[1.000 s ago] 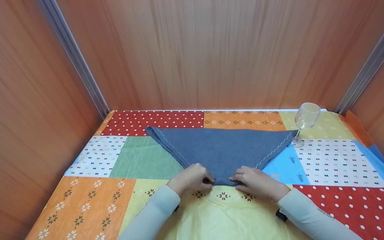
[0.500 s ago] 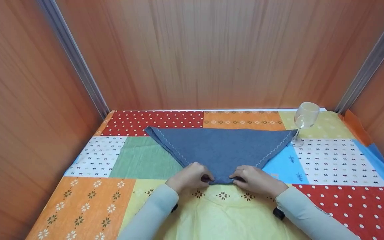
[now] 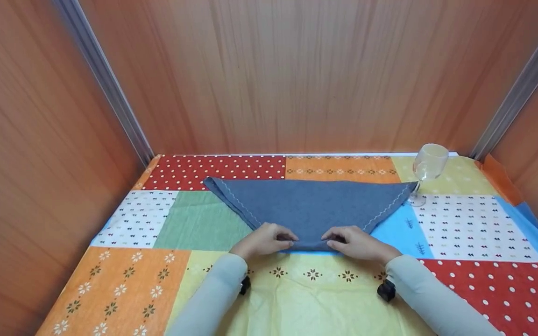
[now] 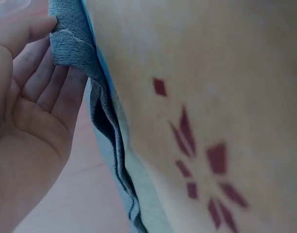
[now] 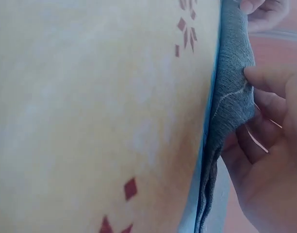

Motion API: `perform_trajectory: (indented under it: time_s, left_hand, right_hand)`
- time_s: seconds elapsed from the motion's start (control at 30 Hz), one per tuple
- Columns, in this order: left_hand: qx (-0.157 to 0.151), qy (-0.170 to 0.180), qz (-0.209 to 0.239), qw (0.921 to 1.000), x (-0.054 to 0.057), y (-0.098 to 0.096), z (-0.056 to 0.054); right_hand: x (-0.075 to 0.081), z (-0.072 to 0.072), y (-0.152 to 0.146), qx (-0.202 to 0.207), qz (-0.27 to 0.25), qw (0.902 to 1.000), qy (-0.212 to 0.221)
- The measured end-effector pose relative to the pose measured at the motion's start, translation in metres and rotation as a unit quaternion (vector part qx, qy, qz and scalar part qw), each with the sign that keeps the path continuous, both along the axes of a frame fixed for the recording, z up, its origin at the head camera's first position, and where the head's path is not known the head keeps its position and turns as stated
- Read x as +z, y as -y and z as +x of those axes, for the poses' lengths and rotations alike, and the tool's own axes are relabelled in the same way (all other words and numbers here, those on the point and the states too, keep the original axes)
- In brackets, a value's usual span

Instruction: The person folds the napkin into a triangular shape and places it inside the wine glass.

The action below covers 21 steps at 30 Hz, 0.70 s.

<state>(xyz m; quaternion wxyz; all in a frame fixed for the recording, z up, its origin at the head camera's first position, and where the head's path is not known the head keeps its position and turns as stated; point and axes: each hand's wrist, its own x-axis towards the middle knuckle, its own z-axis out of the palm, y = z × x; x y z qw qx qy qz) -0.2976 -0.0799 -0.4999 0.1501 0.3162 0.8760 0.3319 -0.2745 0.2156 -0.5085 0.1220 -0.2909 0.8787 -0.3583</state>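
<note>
A grey-blue cloth napkin [image 3: 315,205] lies folded, its long straight edge at the back and light zigzag stitching down both slanted sides. Its near end is turned up into a narrow fold. My left hand [image 3: 266,240] pinches the left part of that fold, thumb in front and fingers behind. On the right part, my right hand [image 3: 355,242] does the same, a short gap from the left. The left wrist view shows the left thumb pressed on the rolled cloth [image 4: 73,46]. Several layers show at the cloth edge [image 5: 209,189] in the right wrist view.
A clear wine glass [image 3: 431,163] stands at the back right, with the napkin's right corner overlapping its stem. Beneath everything is a patchwork tablecloth [image 3: 115,294]. Wood-grain panels [image 3: 273,74] enclose the back and sides.
The near fold has moved a little away from me, rolled further up, and looks wider and straighter. Both hands have moved slightly forward with it. The glass has stayed in place.
</note>
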Motion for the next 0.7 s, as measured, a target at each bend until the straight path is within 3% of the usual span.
perform_trajectory:
  time_s: [0.13, 0.3, 0.47, 0.7]
  left_hand:
    - [0.017, 0.022, 0.014, 0.9995, 0.0, -0.001, -0.005]
    - [0.05, 0.051, 0.008, 0.9974, 0.003, -0.006, -0.006]
    - [0.075, 0.007, -0.032, 0.9966, 0.007, -0.016, -0.006]
    - [0.096, -0.039, -0.042, 0.9938, 0.006, -0.022, -0.004]
  right_hand:
    - [-0.003, -0.003, 0.003, -0.014, -0.011, 0.9996, 0.021]
    - [-0.004, -0.006, 0.008, -0.018, -0.007, 0.9998, -0.005]
    - [-0.002, -0.008, 0.009, -0.039, 0.0, 0.9991, -0.014]
    - [-0.004, -0.005, 0.011, -0.051, 0.063, 0.9934, -0.081]
